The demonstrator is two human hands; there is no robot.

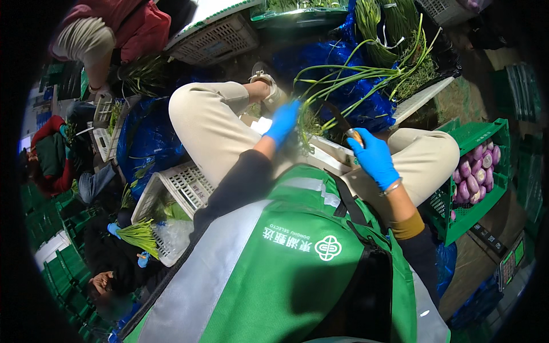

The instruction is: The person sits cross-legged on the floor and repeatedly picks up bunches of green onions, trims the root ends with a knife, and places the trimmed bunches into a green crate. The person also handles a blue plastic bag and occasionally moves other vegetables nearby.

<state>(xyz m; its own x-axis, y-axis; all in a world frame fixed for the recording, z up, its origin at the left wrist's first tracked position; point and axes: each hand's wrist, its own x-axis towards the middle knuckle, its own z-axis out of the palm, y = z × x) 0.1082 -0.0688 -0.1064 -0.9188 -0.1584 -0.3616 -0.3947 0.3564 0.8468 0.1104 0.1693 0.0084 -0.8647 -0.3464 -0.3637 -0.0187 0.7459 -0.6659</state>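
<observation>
My left hand (283, 122), in a blue glove and slightly blurred, closes on the near ends of a few long green stalks (343, 79). These stalks curve away to the right over blue plastic sheeting (317, 58). In my right hand (376, 160), also gloved in blue, is a knife (341, 120) with a dark blade and a wooden handle. Its blade points up and away, close to the stalks. Below both hands, between my legs, is the edge of a white plastic crate (330, 150). Stringy green scraps (313, 122) hang or lie near the left hand.
Tied green bundles (377, 30) stand at the far right. A green crate (469, 218) of purple-skinned bulbs (474, 173) sits right of my knee, near a scale (511, 261). At left are a white basket (188, 184) and a co-worker's gloved hand (113, 230) with cut stalks (139, 238).
</observation>
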